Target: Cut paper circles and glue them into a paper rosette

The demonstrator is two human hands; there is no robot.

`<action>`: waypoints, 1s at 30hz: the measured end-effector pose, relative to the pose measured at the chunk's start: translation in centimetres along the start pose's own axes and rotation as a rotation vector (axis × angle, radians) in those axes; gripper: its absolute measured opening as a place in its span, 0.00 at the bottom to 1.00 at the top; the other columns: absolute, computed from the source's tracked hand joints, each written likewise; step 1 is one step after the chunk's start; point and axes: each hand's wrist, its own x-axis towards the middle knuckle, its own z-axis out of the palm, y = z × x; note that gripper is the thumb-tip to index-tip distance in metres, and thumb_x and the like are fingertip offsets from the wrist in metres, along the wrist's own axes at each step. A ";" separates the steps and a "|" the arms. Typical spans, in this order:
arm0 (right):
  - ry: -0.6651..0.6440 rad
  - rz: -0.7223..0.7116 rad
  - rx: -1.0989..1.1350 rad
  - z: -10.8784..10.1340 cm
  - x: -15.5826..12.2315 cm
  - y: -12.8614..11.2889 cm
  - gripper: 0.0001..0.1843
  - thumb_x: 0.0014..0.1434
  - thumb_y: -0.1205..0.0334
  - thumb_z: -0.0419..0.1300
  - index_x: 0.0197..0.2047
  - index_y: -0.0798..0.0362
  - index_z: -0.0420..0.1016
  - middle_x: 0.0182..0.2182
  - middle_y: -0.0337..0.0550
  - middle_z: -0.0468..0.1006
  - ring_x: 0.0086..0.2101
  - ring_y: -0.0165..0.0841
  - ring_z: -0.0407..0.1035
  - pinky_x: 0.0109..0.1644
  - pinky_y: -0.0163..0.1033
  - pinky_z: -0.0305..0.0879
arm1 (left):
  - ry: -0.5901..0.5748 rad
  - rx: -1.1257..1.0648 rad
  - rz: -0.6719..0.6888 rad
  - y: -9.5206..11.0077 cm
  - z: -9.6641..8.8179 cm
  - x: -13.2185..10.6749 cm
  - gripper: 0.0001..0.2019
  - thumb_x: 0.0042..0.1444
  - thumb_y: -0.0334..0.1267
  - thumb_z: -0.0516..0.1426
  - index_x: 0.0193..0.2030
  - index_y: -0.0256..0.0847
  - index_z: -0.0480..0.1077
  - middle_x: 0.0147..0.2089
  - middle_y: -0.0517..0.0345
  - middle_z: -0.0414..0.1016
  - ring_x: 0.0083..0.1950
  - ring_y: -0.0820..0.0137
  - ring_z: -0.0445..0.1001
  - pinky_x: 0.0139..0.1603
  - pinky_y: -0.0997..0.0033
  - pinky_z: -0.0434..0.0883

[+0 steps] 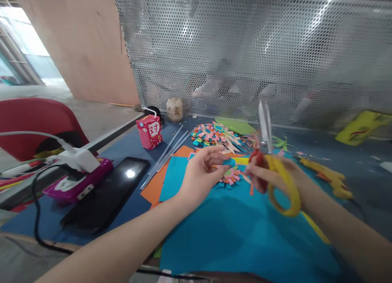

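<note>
Plainly, the flower (229, 175) lies on the blue sheet (232, 234) over the counter (128, 147), between the hands, nearer the left hand (199, 170), right by its thumb; that grip is loosely apart. The right hand (295, 171) clamps the scissors (265, 138), long axis pointing away, past the flower.

So your one cam rides on your head, looking forward and down over the blue tabletop (125, 146). Your left hand (203, 168) and right hand (295, 174) come in from the lower left and lower right, fairly near the lens, around mid-frame. Past them you're facing the perforated metal screen (196, 34) across the top. It's a wide shot too, catching the red chair (39, 119) far left and yellow glue gun (335, 183) over right.
</note>
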 end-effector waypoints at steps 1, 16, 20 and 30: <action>-0.029 -0.012 0.053 0.8 -0.3 -0.7 0.18 0.39 0.49 0.64 0.24 0.52 0.62 0.13 0.36 0.68 0.15 0.30 0.63 0.18 0.34 0.61 | -0.024 0.003 -0.009 -0.1 0.1 -0.1 0.18 0.43 0.24 0.61 0.44 0.35 0.68 0.35 0.55 0.76 0.34 0.73 0.74 0.29 0.77 0.72; 0.016 -0.045 0.128 0.9 -0.3 -0.4 0.11 0.37 0.60 0.61 0.26 0.52 0.64 0.20 0.34 0.67 0.19 0.26 0.62 0.19 0.33 0.62 | -0.137 -0.014 -0.103 0.5 0.5 -0.7 0.25 0.43 0.27 0.62 0.50 0.38 0.63 0.42 0.53 0.73 0.29 0.73 0.74 0.20 0.78 0.70; -0.024 -0.075 0.155 0.9 -0.2 0.7 0.10 0.38 0.63 0.61 0.27 0.53 0.65 0.22 0.34 0.68 0.20 0.26 0.62 0.21 0.33 0.63 | -0.070 -0.100 -0.115 0.5 0.6 -0.6 0.21 0.44 0.29 0.63 0.46 0.37 0.64 0.39 0.57 0.73 0.25 0.77 0.72 0.20 0.78 0.70; -0.026 0.042 0.462 1.7 -1.0 2.0 0.13 0.39 0.62 0.63 0.26 0.51 0.61 0.14 0.26 0.60 0.14 0.22 0.55 0.19 0.30 0.56 | -0.107 -0.190 -0.224 -0.1 1.5 -1.4 0.15 0.42 0.27 0.64 0.38 0.34 0.67 0.24 0.63 0.73 0.23 0.77 0.71 0.23 0.79 0.71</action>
